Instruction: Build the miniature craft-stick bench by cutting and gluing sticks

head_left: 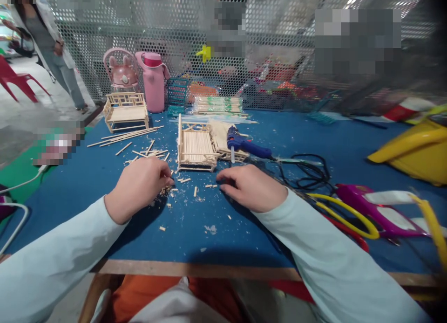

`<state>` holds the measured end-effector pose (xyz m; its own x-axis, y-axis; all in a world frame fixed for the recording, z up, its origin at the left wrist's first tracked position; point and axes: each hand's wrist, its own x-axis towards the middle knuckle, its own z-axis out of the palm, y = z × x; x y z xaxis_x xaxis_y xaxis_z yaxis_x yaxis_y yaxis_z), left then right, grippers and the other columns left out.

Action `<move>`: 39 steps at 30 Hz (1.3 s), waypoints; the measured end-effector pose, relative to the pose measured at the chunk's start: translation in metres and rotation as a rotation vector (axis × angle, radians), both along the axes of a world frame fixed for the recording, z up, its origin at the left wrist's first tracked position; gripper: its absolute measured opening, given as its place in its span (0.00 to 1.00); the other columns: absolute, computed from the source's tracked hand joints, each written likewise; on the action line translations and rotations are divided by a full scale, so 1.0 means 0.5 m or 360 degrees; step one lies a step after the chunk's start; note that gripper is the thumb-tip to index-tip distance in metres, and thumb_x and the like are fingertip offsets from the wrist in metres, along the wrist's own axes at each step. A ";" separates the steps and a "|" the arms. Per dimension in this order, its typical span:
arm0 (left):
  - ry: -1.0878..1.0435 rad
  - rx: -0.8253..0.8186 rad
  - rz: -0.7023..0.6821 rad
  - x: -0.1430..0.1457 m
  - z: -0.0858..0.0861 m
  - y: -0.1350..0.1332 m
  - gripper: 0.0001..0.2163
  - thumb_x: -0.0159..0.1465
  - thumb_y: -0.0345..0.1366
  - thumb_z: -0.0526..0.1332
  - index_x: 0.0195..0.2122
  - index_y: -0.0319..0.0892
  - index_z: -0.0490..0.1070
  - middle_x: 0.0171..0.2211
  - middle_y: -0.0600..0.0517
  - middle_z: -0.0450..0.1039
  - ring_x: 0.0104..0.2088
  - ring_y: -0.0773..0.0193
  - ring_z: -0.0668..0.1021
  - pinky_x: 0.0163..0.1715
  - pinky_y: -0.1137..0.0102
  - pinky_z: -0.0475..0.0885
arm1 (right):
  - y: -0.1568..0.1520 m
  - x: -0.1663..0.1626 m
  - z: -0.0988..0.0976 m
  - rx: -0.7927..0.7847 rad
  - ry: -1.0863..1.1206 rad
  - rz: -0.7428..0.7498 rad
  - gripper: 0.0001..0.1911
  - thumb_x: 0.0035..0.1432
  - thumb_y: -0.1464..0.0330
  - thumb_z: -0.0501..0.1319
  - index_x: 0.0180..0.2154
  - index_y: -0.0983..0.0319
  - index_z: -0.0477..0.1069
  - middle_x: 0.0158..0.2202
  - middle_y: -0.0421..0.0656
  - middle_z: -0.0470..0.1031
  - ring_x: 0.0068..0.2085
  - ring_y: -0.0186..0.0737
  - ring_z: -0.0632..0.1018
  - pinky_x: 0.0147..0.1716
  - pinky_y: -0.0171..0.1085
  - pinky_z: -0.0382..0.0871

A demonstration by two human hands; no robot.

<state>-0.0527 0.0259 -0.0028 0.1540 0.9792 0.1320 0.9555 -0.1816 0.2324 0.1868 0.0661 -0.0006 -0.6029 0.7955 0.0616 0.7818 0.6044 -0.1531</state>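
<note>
My left hand (142, 185) is closed with its fingertips down at a small pile of stick offcuts (165, 190); what lies between the fingers is hidden. Opposite it, my right hand (253, 185) has thumb and fingers apart beside a few cut stick pieces (211, 186), holding nothing. Between and beyond the hands stands a small model bed made of wooden sticks (197, 148). A blue glue gun (253, 147) rests beside it on another stick piece (223, 134), nozzle pointing down. Longer loose sticks (129, 135) lie to the left, past my left hand.
A finished-looking stick bench (126, 112), a pink bottle (153, 83) and bundled sticks (218, 105) line the back by a perforated metal screen. At right are a black cord (314, 171), yellow-handled scissors (345, 213) and a purple device (380, 211). A person (49, 48) stands far left.
</note>
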 end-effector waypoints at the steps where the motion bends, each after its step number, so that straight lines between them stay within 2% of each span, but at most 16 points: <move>1: 0.0029 0.0013 -0.0011 0.001 -0.001 0.000 0.05 0.56 0.38 0.61 0.30 0.46 0.77 0.31 0.50 0.78 0.32 0.56 0.77 0.28 0.69 0.65 | -0.003 -0.004 -0.003 0.0003 -0.0036 -0.0024 0.08 0.53 0.72 0.60 0.35 0.62 0.77 0.28 0.42 0.80 0.29 0.38 0.78 0.30 0.34 0.67; 4: 0.0059 0.0001 -0.0148 0.008 -0.011 0.010 0.08 0.60 0.36 0.58 0.33 0.46 0.78 0.34 0.49 0.77 0.34 0.58 0.77 0.31 0.69 0.67 | -0.009 -0.016 -0.009 0.0014 -0.0074 -0.0057 0.08 0.54 0.71 0.60 0.35 0.61 0.77 0.32 0.43 0.81 0.33 0.40 0.79 0.32 0.35 0.67; 7: 0.0041 -0.0054 -0.0279 0.017 -0.026 0.023 0.10 0.61 0.36 0.56 0.35 0.44 0.78 0.33 0.47 0.77 0.34 0.58 0.76 0.32 0.68 0.67 | -0.012 -0.025 -0.011 0.0010 -0.0101 -0.0097 0.07 0.54 0.71 0.60 0.34 0.60 0.77 0.31 0.43 0.80 0.33 0.40 0.79 0.31 0.35 0.66; 12: 0.0020 -0.0046 -0.0305 0.025 -0.035 0.027 0.11 0.61 0.36 0.55 0.32 0.43 0.77 0.33 0.47 0.76 0.32 0.59 0.76 0.31 0.68 0.67 | -0.015 -0.033 -0.011 -0.0016 -0.0123 -0.0059 0.05 0.54 0.71 0.60 0.29 0.60 0.75 0.32 0.43 0.79 0.34 0.39 0.78 0.32 0.35 0.64; 19: 0.0026 -0.0076 -0.0127 0.007 -0.019 0.019 0.11 0.64 0.37 0.50 0.32 0.41 0.71 0.29 0.47 0.75 0.28 0.61 0.74 0.26 0.70 0.63 | -0.016 -0.033 -0.015 0.0047 -0.0188 -0.0022 0.06 0.56 0.72 0.59 0.28 0.61 0.73 0.31 0.43 0.78 0.32 0.39 0.77 0.28 0.35 0.60; 24: -0.0049 -0.0051 -0.0003 -0.012 -0.002 0.022 0.06 0.59 0.38 0.59 0.29 0.43 0.70 0.25 0.50 0.74 0.27 0.60 0.74 0.24 0.70 0.60 | -0.017 -0.032 -0.023 0.0075 -0.0048 -0.0024 0.05 0.56 0.71 0.59 0.30 0.61 0.73 0.32 0.43 0.78 0.33 0.39 0.76 0.29 0.35 0.61; 27: -0.0106 -0.0015 0.0002 -0.019 0.002 0.027 0.06 0.58 0.36 0.59 0.27 0.43 0.73 0.26 0.50 0.76 0.27 0.60 0.75 0.26 0.70 0.62 | -0.023 -0.054 -0.026 0.0159 0.0179 0.0139 0.07 0.58 0.70 0.57 0.35 0.62 0.74 0.35 0.43 0.78 0.35 0.38 0.76 0.33 0.35 0.63; 30: -0.0088 0.0018 0.0040 -0.020 0.001 0.034 0.11 0.61 0.39 0.55 0.30 0.43 0.76 0.28 0.48 0.77 0.28 0.59 0.75 0.27 0.70 0.62 | -0.029 -0.096 -0.031 0.0173 0.0206 0.0332 0.10 0.61 0.67 0.56 0.37 0.59 0.76 0.34 0.43 0.77 0.36 0.38 0.76 0.33 0.34 0.62; 34: -0.0104 0.0061 0.0098 -0.016 -0.001 0.035 0.14 0.63 0.41 0.53 0.33 0.43 0.77 0.29 0.48 0.78 0.28 0.59 0.75 0.26 0.70 0.61 | -0.027 -0.145 -0.039 0.0056 0.0124 0.0340 0.09 0.59 0.65 0.58 0.35 0.59 0.77 0.33 0.42 0.77 0.36 0.38 0.76 0.31 0.34 0.60; 39: -0.0214 0.0096 0.0126 -0.011 0.003 0.030 0.13 0.62 0.41 0.53 0.34 0.42 0.76 0.30 0.48 0.78 0.28 0.61 0.75 0.28 0.70 0.62 | -0.026 -0.151 -0.050 0.0011 0.0155 0.0326 0.08 0.61 0.69 0.55 0.33 0.62 0.73 0.33 0.44 0.74 0.34 0.36 0.74 0.32 0.34 0.60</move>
<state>-0.0583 0.0407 -0.0012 0.0539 0.9772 0.2053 0.9283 -0.1248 0.3503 0.1116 0.0529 -0.0254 -0.7428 0.6562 0.1324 0.6243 0.7505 -0.2169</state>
